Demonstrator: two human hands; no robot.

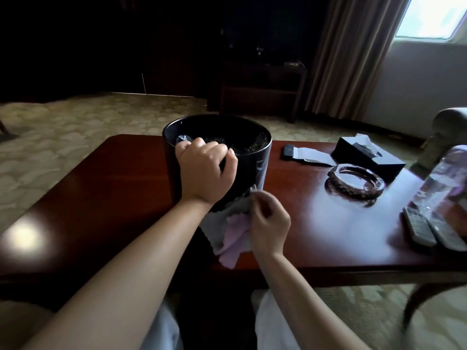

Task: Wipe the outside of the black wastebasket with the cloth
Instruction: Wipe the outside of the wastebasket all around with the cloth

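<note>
The black wastebasket stands upright on the dark red wooden table, with a dark liner inside it. My left hand grips its near rim, fingers curled over the edge. Low against the basket's near side, my right hand pinches a grey and lilac cloth. The cloth hangs down onto the table by the front edge. The basket's lower front wall is hidden behind my hands and the cloth.
To the right on the table are a glass ashtray, a black tissue box, a small dark remote on paper, two white remotes and a clear plastic bottle. An armchair stands at far right.
</note>
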